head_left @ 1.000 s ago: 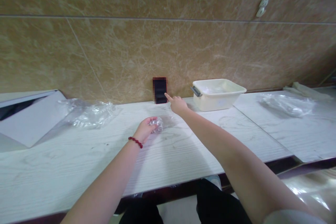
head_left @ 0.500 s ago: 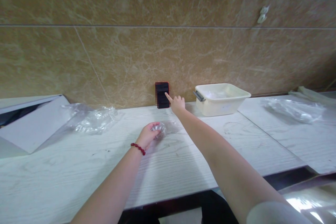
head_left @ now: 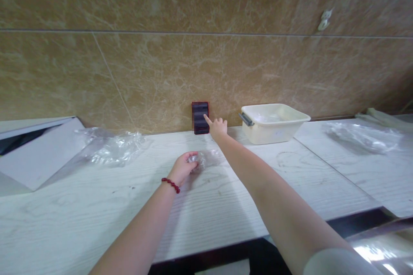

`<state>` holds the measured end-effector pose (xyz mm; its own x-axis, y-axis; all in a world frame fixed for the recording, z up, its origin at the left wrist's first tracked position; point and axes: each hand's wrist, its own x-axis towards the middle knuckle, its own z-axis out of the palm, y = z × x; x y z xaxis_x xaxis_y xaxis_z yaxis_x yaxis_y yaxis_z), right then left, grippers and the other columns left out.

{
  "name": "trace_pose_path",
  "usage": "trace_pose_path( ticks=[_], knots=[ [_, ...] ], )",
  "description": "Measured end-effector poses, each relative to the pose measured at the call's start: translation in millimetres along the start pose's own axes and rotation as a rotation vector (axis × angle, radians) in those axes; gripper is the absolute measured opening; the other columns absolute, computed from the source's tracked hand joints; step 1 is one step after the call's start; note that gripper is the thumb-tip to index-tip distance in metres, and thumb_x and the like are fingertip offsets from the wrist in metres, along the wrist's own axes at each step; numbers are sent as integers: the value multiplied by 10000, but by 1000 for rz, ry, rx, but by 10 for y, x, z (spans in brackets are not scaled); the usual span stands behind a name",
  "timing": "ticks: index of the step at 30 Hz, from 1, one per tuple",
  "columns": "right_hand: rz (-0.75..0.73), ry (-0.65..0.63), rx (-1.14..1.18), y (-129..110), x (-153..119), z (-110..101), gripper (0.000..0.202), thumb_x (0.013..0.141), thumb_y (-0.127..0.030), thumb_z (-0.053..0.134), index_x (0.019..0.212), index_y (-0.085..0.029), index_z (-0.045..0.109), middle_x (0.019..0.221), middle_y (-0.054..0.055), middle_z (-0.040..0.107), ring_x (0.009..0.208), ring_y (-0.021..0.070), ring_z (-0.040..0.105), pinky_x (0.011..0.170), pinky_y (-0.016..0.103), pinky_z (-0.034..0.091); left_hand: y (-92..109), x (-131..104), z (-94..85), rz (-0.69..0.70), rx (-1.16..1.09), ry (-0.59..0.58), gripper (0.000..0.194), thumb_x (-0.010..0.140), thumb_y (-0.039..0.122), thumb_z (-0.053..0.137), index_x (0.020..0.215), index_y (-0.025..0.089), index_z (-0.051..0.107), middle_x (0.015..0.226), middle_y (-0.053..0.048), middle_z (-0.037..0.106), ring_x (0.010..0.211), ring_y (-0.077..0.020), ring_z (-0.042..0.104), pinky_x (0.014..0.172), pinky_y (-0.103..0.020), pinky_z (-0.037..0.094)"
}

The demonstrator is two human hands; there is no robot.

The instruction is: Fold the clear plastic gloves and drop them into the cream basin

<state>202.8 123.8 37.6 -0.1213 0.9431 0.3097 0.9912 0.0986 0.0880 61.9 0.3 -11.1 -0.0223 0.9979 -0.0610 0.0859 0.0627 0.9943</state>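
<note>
My left hand (head_left: 183,167), with a red beaded bracelet (head_left: 171,184) at its wrist, is closed on a crumpled clear plastic bag (head_left: 206,159) just above the white tabletop. My right hand (head_left: 218,128) reaches farther forward. Its index finger is stretched out to a dark, phone-like device (head_left: 200,118) with a red edge, which stands upright against the wall. The fingertip overlaps the screen, and the other fingers are partly curled with nothing in them. What the screen displays is too dim to read.
To the right of the device stands a cream plastic bin (head_left: 274,131) with a grey handle and clear plastic inside. More clear bags lie at the left (head_left: 116,148) and right (head_left: 364,135). A white open box (head_left: 41,154) is at far left. The marble wall (head_left: 161,68) bounds the table's back.
Both hands hold nearly the same positions. The clear bag in my left hand has shifted slightly, and the device's screen looks a little lighter.
</note>
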Motion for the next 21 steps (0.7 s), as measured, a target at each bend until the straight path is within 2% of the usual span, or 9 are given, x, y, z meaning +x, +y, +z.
trace_pose_path(
  ticks=[7,13,15,17,21],
  knots=[
    [18,19,101,87,-7,-121,613,830,-146,278,1298,-343,-66,1068,135,482,998,246,404,785,422,259,-30,22,-12,11,30,-6,391,571,81,598,957,134,566,771,-42,616,538,-82,511,493,-192,382],
    [81,18,144,255,-91,-290,686,761,-128,383,1307,-352,32,1046,104,513,971,261,441,753,384,326,-78,53,-27,17,0,-19,395,559,125,638,948,130,569,754,-40,614,527,-76,503,492,-192,376],
    [83,-4,206,338,-178,-324,649,753,-148,396,1308,-327,113,1037,108,523,967,265,452,750,376,341,-87,58,-28,19,-41,-37,399,554,150,655,943,130,566,793,-50,614,569,-88,527,525,-201,397],
    [67,-26,284,426,-297,-324,549,756,-160,385,1278,-278,259,1018,109,540,947,248,475,748,349,355,-81,52,-23,28,-65,-56,397,558,174,661,941,132,564,822,-55,611,607,-98,544,555,-212,414],
    [-6,-42,451,535,-608,-241,359,745,-148,384,1080,-179,508,905,78,600,850,174,531,748,262,371,-41,24,-4,15,-38,-30,371,567,179,658,924,128,568,818,-50,608,621,-103,554,561,-216,423]
  ],
)
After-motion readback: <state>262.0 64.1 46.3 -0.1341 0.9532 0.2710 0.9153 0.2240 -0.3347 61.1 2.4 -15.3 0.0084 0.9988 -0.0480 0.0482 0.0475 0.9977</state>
